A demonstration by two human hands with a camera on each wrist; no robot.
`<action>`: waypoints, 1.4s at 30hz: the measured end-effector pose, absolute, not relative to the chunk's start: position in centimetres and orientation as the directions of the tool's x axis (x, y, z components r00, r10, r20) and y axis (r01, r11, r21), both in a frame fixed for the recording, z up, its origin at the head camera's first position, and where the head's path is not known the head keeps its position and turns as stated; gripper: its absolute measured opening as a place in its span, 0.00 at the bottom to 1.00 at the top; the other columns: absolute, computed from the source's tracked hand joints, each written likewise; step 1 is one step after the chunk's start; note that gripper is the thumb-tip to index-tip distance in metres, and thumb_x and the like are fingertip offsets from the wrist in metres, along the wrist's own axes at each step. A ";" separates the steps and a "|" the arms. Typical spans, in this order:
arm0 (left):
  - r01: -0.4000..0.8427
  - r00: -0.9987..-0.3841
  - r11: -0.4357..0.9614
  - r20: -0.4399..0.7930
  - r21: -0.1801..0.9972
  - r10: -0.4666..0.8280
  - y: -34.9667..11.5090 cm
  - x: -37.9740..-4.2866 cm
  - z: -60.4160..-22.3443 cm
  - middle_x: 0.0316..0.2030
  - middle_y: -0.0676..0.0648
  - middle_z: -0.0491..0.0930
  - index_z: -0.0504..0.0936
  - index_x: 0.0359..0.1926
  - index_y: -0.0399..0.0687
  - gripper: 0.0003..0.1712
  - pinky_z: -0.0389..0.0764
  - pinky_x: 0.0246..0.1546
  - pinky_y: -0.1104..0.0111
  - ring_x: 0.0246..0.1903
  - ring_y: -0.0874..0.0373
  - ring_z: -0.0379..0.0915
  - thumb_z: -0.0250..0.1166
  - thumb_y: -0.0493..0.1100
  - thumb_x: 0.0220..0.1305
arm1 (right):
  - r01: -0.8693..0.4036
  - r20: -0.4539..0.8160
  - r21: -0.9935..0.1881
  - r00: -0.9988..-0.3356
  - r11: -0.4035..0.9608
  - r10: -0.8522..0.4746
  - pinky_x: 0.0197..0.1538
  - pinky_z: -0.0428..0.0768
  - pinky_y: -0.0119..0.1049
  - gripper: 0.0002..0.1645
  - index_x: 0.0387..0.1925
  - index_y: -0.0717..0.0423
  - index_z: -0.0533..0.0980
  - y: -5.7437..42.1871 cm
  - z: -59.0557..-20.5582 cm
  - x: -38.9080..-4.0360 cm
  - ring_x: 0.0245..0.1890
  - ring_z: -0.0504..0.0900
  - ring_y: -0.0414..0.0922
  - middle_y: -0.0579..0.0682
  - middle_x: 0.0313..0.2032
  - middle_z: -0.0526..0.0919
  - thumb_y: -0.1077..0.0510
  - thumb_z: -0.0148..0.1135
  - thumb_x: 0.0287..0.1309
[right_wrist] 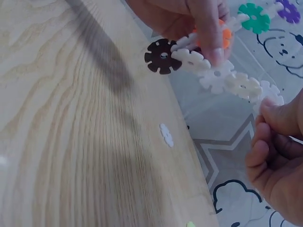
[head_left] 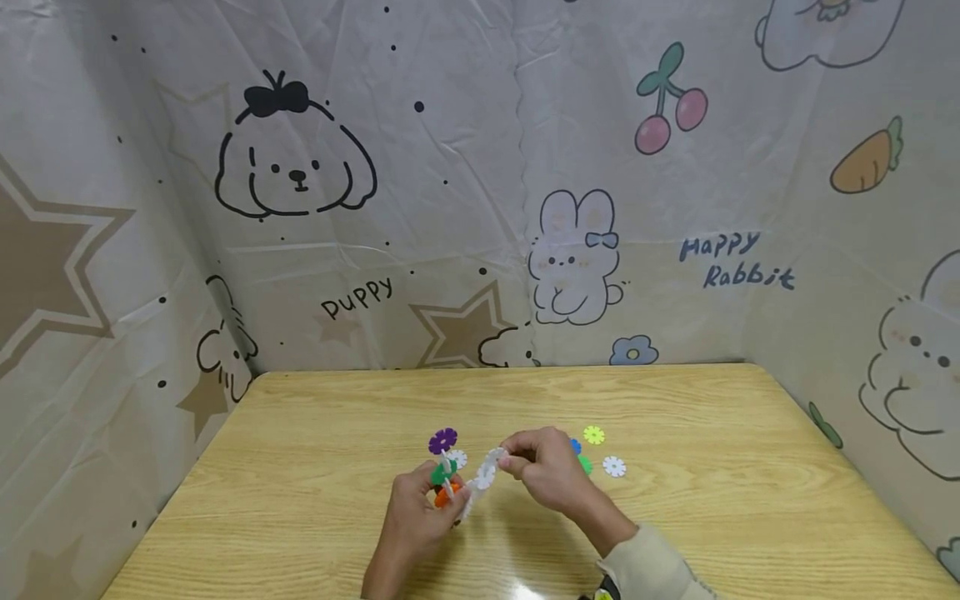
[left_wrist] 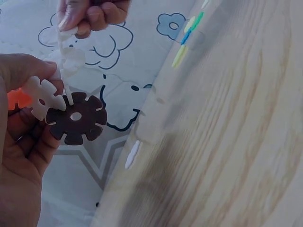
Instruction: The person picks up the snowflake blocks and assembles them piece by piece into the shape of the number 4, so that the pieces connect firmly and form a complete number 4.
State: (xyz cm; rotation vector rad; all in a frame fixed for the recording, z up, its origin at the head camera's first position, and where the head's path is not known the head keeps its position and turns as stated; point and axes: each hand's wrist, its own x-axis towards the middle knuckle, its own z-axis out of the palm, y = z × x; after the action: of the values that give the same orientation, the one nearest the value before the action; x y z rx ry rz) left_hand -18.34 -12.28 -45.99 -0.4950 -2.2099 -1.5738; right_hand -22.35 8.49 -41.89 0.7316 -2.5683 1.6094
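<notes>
My left hand [head_left: 414,510] grips a joined chain of notched snowflake discs near its bend. One arm of the chain runs up through an orange disc [head_left: 447,495], a green disc [head_left: 441,473] and a purple disc [head_left: 443,441], with white discs between. At the bend, a dark brown disc [right_wrist: 163,56] sticks out beside the left fingers. From there several white discs [right_wrist: 244,86] lead toward my right hand [head_left: 553,472]. Its thumb and fingertips pinch the white disc [right_wrist: 271,94] at that end. Both hands are above the table.
Loose discs lie on the wooden table [head_left: 300,500]: a yellow one [head_left: 594,435] and a white one [head_left: 614,467] right of the hands, with blue [head_left: 576,446] and green [head_left: 586,465] ones partly behind the right hand. Another white disc [head_left: 457,458] lies behind the chain. Printed cloth [head_left: 450,208] surrounds the table.
</notes>
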 end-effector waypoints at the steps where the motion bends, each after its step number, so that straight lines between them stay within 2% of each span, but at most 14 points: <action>1: 0.490 -0.865 0.311 0.497 0.815 0.060 -12.3 -18.4 -46.0 0.25 0.56 0.81 0.82 0.28 0.45 0.12 0.80 0.30 0.69 0.28 0.64 0.77 0.75 0.26 0.50 | -0.405 0.266 -0.839 -0.888 0.364 -0.376 0.25 0.71 0.30 0.06 0.30 0.58 0.85 8.5 -41.9 -22.4 0.23 0.72 0.37 0.47 0.26 0.84 0.67 0.65 0.62; 8: 0.437 -0.897 0.307 0.436 0.846 0.075 -12.4 -18.3 -45.9 0.24 0.56 0.81 0.82 0.28 0.46 0.11 0.78 0.29 0.70 0.27 0.63 0.76 0.74 0.28 0.53 | -0.423 0.256 -0.822 -0.872 0.381 -0.417 0.24 0.69 0.30 0.07 0.29 0.58 0.84 8.5 -41.2 -22.7 0.21 0.70 0.36 0.46 0.23 0.80 0.67 0.65 0.62; 15: 0.348 -0.937 0.316 0.329 0.883 0.116 -12.6 -18.3 -45.8 0.26 0.54 0.82 0.83 0.30 0.44 0.05 0.79 0.27 0.70 0.27 0.62 0.76 0.73 0.36 0.59 | -0.421 0.234 -0.829 -0.859 0.369 -0.455 0.25 0.70 0.30 0.06 0.30 0.57 0.84 8.8 -40.9 -22.8 0.22 0.71 0.37 0.45 0.24 0.79 0.66 0.65 0.63; 19: 0.315 -0.949 0.283 0.289 0.906 0.130 -12.5 -18.3 -45.8 0.27 0.52 0.83 0.84 0.34 0.43 0.07 0.79 0.24 0.70 0.24 0.62 0.77 0.74 0.40 0.60 | -0.402 0.218 -0.843 -0.863 0.358 -0.455 0.25 0.71 0.31 0.06 0.30 0.55 0.84 8.8 -41.1 -22.6 0.23 0.72 0.39 0.46 0.25 0.80 0.64 0.65 0.64; 23: 0.275 -0.959 0.266 0.244 0.924 0.145 -12.6 -18.4 -45.9 0.28 0.52 0.83 0.83 0.37 0.43 0.10 0.81 0.25 0.68 0.25 0.60 0.78 0.73 0.44 0.61 | -0.392 0.207 -0.849 -0.865 0.356 -0.458 0.25 0.72 0.31 0.06 0.31 0.55 0.84 8.9 -41.3 -22.5 0.23 0.73 0.39 0.44 0.25 0.80 0.64 0.65 0.65; 32: 0.300 -0.953 0.247 0.278 0.921 0.122 -12.3 -18.4 -45.8 0.27 0.52 0.83 0.83 0.35 0.44 0.09 0.81 0.23 0.67 0.24 0.60 0.78 0.74 0.42 0.59 | -0.392 0.222 -0.861 -0.862 0.322 -0.455 0.24 0.70 0.30 0.05 0.33 0.57 0.84 8.7 -41.1 -22.1 0.22 0.71 0.38 0.45 0.25 0.79 0.63 0.65 0.65; 37: 0.336 -0.942 0.256 0.322 0.906 0.096 -12.1 -18.4 -45.8 0.24 0.54 0.81 0.84 0.31 0.46 0.07 0.74 0.20 0.72 0.21 0.64 0.72 0.76 0.40 0.57 | -0.401 0.227 -0.855 -0.860 0.330 -0.457 0.22 0.66 0.29 0.05 0.32 0.57 0.83 8.7 -41.2 -22.0 0.20 0.68 0.37 0.47 0.23 0.78 0.64 0.65 0.64; 42: 0.343 -0.939 0.248 0.333 0.906 0.082 -11.9 -18.4 -45.7 0.23 0.55 0.80 0.84 0.30 0.48 0.06 0.68 0.18 0.74 0.18 0.65 0.67 0.75 0.38 0.57 | -0.417 0.234 -0.837 -0.858 0.354 -0.457 0.23 0.67 0.29 0.05 0.31 0.58 0.83 8.6 -41.4 -22.0 0.21 0.69 0.37 0.49 0.24 0.79 0.64 0.65 0.64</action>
State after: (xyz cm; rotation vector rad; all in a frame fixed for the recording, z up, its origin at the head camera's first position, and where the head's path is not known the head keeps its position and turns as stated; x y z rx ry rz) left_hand -18.45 -11.88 -45.74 -0.3986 -2.3007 -1.7580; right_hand -22.02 8.59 -41.35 0.8454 -2.6174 1.5988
